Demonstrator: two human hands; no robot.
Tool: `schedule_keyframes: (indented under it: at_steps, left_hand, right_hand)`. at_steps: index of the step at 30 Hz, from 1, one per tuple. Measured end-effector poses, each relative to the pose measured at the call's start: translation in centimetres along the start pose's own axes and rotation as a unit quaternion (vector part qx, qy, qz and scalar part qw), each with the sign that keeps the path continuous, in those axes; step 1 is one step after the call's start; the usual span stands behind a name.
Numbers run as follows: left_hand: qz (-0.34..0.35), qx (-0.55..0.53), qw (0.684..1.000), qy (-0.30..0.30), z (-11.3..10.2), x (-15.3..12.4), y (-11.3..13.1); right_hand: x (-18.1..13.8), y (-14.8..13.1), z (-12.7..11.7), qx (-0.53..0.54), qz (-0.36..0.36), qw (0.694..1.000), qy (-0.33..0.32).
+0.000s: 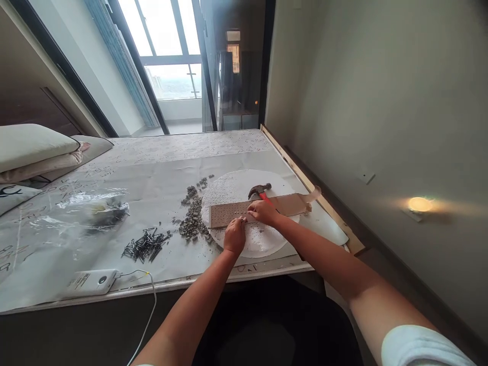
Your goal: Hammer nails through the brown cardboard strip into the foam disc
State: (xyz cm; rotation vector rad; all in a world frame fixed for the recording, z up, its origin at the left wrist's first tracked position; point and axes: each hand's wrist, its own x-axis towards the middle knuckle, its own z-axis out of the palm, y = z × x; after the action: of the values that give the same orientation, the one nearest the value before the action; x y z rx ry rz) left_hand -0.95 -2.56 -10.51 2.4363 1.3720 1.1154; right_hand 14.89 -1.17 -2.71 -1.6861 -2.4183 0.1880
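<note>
A brown strip of board [223,216] dotted with rows of small holes lies across a round white foam disc [229,184]. My left hand [234,237] is at the board's near edge, its fingers closed together around something too small to make out. Just to its right, my right hand [261,211] bends over the board with its fingertips pinched close to the surface; whatever they hold is hidden. Behind the right hand lies a claw hammer [260,190] with a red handle, partly covered by that hand. Brown paper or tape [293,203] extends from the board's right end.
Grey crumbled pieces [192,218] are heaped left of the disc. Further left are a pile of dark nails [147,245] and a clear plastic bag [91,211]. A white power bank [91,282] with a cable lies at the front edge. A wooden rail [290,160] borders the right side.
</note>
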Motion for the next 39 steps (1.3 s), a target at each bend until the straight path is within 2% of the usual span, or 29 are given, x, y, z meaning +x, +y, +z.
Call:
schedule_keyframes:
  at_steps: [4, 10, 16, 20, 29, 33, 36, 39]
  left_hand:
    - [0.008, 0.003, 1.0, 0.004, 0.0, 0.0, 0.0]
    - [0.019, 0.01, 1.0, 0.011, 0.0, 0.0, -0.2]
    - [0.021, 0.017, 0.999, 0.017, 0.1, -0.1, -0.3]
    - [0.026, 0.013, 0.999, 0.023, 0.2, -0.2, -0.3]
    - [0.026, 0.011, 0.999, 0.022, 0.2, -0.2, -0.3]
    - [0.011, 0.002, 1.0, 0.021, 0.0, -0.3, -0.2]
    - [-0.001, 0.006, 1.0, 0.02, -0.2, -0.3, -0.1]
    - [-0.011, 0.01, 1.0, 0.022, -0.3, -0.4, 0.0]
  right_hand:
    - [0.8, 0.4, 0.8, -0.07, 0.013, 0.997, -0.014]
    - [1.8, -0.6, 1.7, -0.136, -0.038, 0.989, -0.049]
    - [2.0, -1.2, 1.0, -0.16, -0.069, 0.983, -0.064]
    - [1.9, -1.0, -0.1, -0.155, -0.048, 0.985, -0.054]
    - [2.5, -0.7, -1.3, -0.06, 0.026, 0.998, -0.019]
    - [2.0, -0.8, -2.0, 0.028, 0.017, 0.999, -0.001]
    - [0.9, -1.3, -0.8, 0.102, 0.003, 0.994, -0.028]
    - [-0.1, -1.6, 1.3, 0.178, 0.024, 0.983, -0.036]
